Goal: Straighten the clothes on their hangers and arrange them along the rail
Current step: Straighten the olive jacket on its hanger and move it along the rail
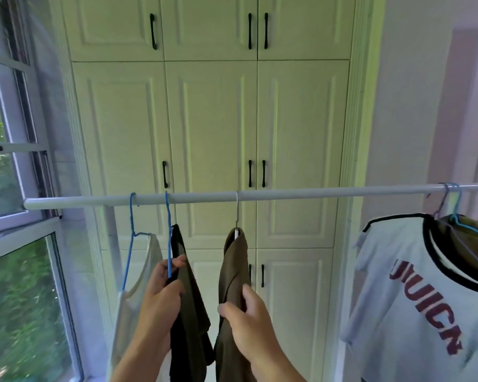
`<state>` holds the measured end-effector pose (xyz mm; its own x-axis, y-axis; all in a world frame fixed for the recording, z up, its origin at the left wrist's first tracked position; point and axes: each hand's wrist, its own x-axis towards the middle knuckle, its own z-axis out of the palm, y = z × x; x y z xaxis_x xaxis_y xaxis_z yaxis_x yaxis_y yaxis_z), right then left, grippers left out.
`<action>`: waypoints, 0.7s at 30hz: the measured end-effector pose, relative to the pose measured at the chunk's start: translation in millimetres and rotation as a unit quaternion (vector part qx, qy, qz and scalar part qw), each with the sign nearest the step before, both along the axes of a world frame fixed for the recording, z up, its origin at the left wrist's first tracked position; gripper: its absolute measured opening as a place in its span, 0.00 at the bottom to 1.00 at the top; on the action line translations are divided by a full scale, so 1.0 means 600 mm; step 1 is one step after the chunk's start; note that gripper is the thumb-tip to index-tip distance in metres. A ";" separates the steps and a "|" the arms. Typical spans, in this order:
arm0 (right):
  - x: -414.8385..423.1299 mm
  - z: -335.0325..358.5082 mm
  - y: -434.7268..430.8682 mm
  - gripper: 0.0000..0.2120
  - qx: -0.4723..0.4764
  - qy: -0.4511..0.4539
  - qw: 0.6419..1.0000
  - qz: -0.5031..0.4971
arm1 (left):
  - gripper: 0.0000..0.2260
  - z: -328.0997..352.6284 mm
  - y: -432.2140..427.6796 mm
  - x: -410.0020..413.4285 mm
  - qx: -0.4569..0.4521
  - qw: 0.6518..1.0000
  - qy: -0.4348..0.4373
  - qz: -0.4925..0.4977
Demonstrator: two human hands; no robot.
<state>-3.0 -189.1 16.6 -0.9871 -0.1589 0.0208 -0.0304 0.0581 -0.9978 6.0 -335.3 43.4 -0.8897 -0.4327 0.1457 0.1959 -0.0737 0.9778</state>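
Where the white rail (pixel 260 194) crosses the view, four sets of clothes are hung from it. Near its left end a pale vest (pixel 138 285) is carried on a blue wire hanger (pixel 131 238). Just to the right of that, a dark olive garment (pixel 189 299) is hung from a second blue hanger (pixel 168 232), whose wire is pinched between thumb and fingers of the left hand (pixel 160 293), closed around wire and cloth together. Below the middle of the rail a brown garment (pixel 232 271) is suspended from a hanger with a metal hook (pixel 236 210); its front edge is gripped by the right hand (pixel 246 318), the fingers curled shut on the fabric. Toward the rail's right end a white T-shirt (pixel 414 285) with a black collar and red lettering (only partly legible) is hung, turned at an angle, with two more hanger hooks (pixel 450 199) crowded together above it. Behind the rail a wall of cream cupboard doors (pixel 210 119) with black handles is seen, and a window (pixel 14 188) is set beyond its left end.
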 end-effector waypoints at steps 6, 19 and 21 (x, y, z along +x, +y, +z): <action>-0.007 -0.011 -0.063 0.39 0.012 0.024 0.998 0.050 | 0.21 -0.004 -0.062 0.009 -0.064 0.996 -0.011 0.058; -0.008 -0.026 -0.176 0.15 0.006 0.077 0.991 0.113 | 0.11 -0.008 -0.125 0.033 -0.108 0.990 0.017 0.087; -0.016 -0.036 -0.163 0.18 0.017 0.066 0.986 0.151 | 0.17 -0.005 -0.121 0.055 -0.202 0.974 0.026 0.096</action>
